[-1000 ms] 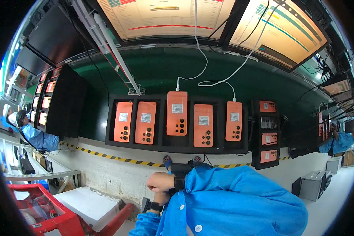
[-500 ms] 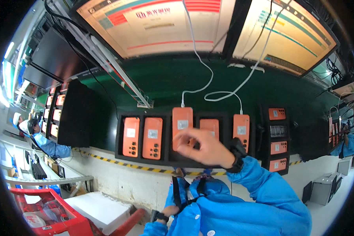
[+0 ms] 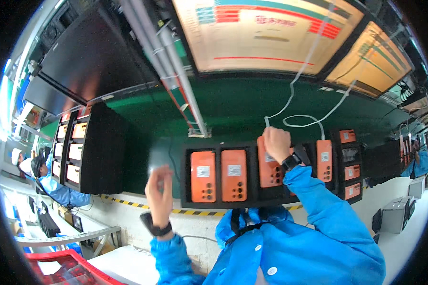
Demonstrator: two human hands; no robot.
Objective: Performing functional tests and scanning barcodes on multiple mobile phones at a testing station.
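My right hand (image 3: 277, 142) is closed at the top end of an orange phone (image 3: 270, 170), where a white cable (image 3: 267, 121) comes in. The fingers cover the plug and the phone's upper edge. Raised just left of the black tray (image 3: 209, 205), my left hand (image 3: 159, 194) has its fingers bunched upward. A pale, blurred patch shows above those fingertips; what it is, I cannot make out. Two orange phones lie camera side up in the tray's left slots. Another phone (image 3: 324, 161), further right, has a second white cable (image 3: 299, 125) in its top. My right forearm partly hides the phone between.
Two lit monitors (image 3: 266, 42) stand behind the green mat (image 3: 238, 104). A metal post (image 3: 188, 104) rises from it. Black trays of phones stand left (image 3: 104, 147) and right (image 3: 351, 159). A red bin (image 3: 66, 266) is at lower left. Other people work at far left and right.
My view has swung left. My right hand has moved from the lower part of the phone up to its cable end. My left hand has risen from beside my body to the tray's left side.
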